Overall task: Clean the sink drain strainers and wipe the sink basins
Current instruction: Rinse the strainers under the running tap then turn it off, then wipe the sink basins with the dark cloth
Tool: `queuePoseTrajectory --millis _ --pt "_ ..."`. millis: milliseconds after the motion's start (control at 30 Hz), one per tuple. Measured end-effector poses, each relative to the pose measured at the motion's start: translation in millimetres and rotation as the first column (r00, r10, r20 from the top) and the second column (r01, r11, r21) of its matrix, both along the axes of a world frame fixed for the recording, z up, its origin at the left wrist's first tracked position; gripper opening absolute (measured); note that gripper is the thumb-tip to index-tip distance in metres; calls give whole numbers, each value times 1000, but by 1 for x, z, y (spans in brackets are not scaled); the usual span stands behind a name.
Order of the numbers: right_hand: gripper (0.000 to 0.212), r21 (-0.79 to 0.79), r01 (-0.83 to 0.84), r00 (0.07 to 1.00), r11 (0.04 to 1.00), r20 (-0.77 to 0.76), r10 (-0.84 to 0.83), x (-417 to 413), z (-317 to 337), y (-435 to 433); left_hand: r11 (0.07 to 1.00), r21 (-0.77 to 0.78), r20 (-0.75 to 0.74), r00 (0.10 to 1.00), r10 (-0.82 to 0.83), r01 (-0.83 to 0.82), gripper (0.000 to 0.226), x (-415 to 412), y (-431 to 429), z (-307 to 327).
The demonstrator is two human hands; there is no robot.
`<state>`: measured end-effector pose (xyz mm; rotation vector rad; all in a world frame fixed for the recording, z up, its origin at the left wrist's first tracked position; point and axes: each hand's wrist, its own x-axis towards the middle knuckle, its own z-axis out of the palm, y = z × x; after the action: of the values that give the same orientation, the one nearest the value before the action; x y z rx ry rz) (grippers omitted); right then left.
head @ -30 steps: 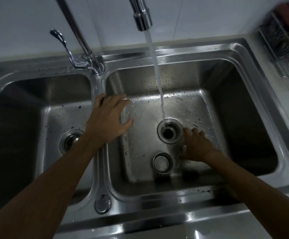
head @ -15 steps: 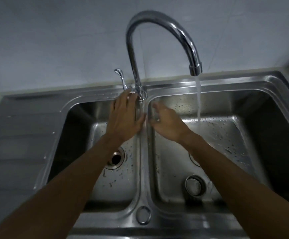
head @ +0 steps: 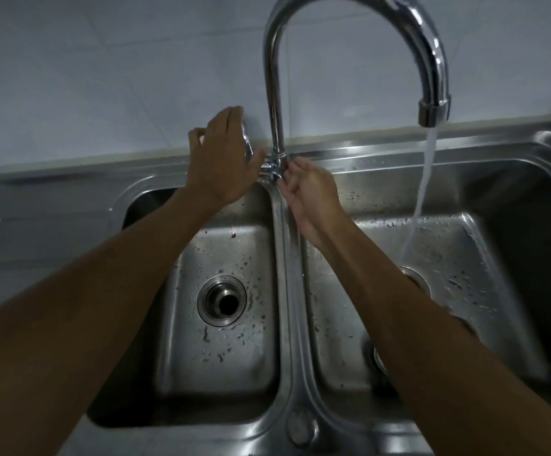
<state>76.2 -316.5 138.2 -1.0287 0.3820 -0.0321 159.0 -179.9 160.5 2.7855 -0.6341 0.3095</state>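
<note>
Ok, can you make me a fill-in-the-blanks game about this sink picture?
1. Water from the faucet pours into the ____ basin.
2. The drain in the left basin looks open and ____.
3. The left hand is at the faucet's ____.
4. The right hand touches the faucet's ____.

Missing words: right; dark; handle; base

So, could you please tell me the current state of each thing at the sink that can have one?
faucet: running, stream falling into the right basin.
faucet lever: left hand over it, grip unclear.
right hand: fingers curled at the faucet base.
left basin: wet, droplets, no standing water.
left drain: open, no strainer.
right basin: wet.
</note>
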Motion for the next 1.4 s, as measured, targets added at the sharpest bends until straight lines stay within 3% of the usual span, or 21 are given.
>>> queuePoseTrajectory --millis 133,300,467,533,600,667,733,800,833,900,1000,1167,1200,1267,1333,1400 --pt "37 66 22 1000 998 -11 -21 0 2 4 999 3 76 996 -48 48 64 -21 3 4" --pt "40 12 24 999 1000 -24 -24 -1 0 9 998 23 151 986 -69 66 59 -43 6 1" --pt "38 11 -8 1000 1000 -21 8 -5 0 6 998 -52 64 998 -14 17 67 -48 0 -3" --pt "32 -69 -26 999 997 -38 24 -10 0 1 988 -149 -40 999 34 -40 81 -65 -3 -8" --pt "26 -340 -43 999 939 -20 39 -27 -2 -18 960 -262 -141 988 64 -100 87 -94 -18 -15" --pt "39 -690 -63 994 721 22 108 -58 -2 -51 948 -298 -164 985 60 -107 84 -126 -40 -24" --pt "51 -939 -53 982 340 14 191 -94 1 -100 956 -291 -114 993 8 -41 76 -152 -72 -34" --pt "56 -995 -97 979 -9 -97 180 -134 8 -157 957 -289 -128 990 -61 22 75 -173 -118 -44" --pt "57 -984 -135 977 -116 -152 150 -155 15 -188 956 -289 -158 982 -104 55 76 -183 -146 -47" --pt "57 -948 -214 969 -237 -237 73 -198 26 -247 944 -293 -206 954 -216 150 79 -210 -205 -50" --pt "53 -899 -289 955 -330 -293 -39 -263 39 -327 899 -332 -220 904 -368 285 79 -256 -294 -50" --pt "59 -789 -494 865 -366 -402 -301 -363 31 -437 808 -344 -237 789 -567 478 79 -327 -412 -50" --pt "63 -766 -546 827 -339 -425 -368 -380 23 -452 799 -344 -236 778 -583 494 78 -336 -425 -53" --pt "67 -785 -587 778 -197 -480 -406 -405 4 -475 799 -339 -241 775 -585 497 76 -349 -441 -56" --pt "64 -849 -523 803 -76 -460 -378 -415 -12 -484 812 -339 -251 786 -564 475 76 -354 -445 -58" --pt "68 -890 -441 853 -119 -374 -363 -409 -24 -484 827 -328 -251 802 -543 457 77 -349 -438 -63"
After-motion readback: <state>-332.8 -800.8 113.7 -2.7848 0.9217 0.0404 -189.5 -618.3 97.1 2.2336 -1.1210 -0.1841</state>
